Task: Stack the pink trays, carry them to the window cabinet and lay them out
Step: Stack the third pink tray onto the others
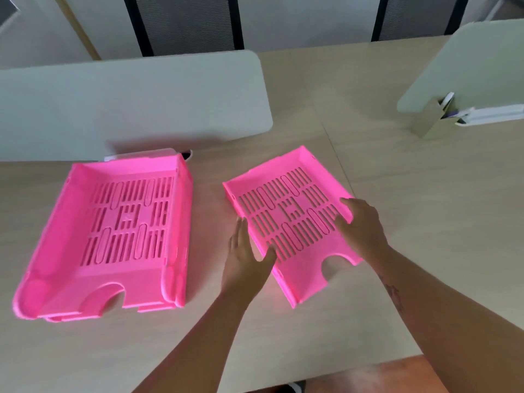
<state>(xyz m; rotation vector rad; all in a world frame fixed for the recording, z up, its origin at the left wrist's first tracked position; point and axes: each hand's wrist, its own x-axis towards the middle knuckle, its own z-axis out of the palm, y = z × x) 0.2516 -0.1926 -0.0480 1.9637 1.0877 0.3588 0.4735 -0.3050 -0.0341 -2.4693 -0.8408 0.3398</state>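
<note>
A single pink slotted tray (286, 214) lies turned at an angle on the right half of the desk. My left hand (246, 259) grips its left side wall, thumb inside on the slotted floor. My right hand (361, 225) grips the right side wall, fingers curled over the rim. On the left stands a stack of pink trays (113, 234), at least two nested, with a second rim showing under the front edge. The two sets are apart, with bare desk between them.
The light wooden desk (425, 222) carries a pale divider panel (136, 103) behind the stack and another divider (476, 66) at the far right. A beige pen holder (433, 120) stands by white papers (493, 113). Black chairs (184, 24) stand beyond the desk.
</note>
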